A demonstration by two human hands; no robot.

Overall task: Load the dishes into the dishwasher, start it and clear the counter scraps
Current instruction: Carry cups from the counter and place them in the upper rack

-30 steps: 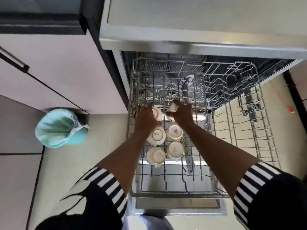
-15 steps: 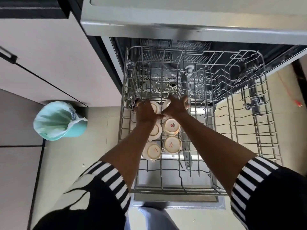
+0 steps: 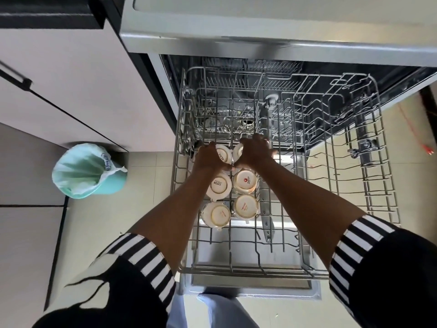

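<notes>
Six upturned cups (image 3: 244,182) stand in one wire rack (image 3: 248,272), two columns of three. There is one dishwasher (image 3: 260,284), and one bin (image 3: 115,185) with one green liner (image 3: 80,169). Two hands are in view, the left hand (image 3: 208,158) and the right hand (image 3: 254,153), with two striped sleeves (image 3: 144,254).

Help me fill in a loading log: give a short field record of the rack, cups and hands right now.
rack: dishwasher rack, pulled out
cups: six, upside down, two columns of three, in the rack's left part
left hand: grips the back-left cup
right hand: grips the back-right cup
other four cups: no hand on them
floor: bin with a green liner, left of the rack
</notes>
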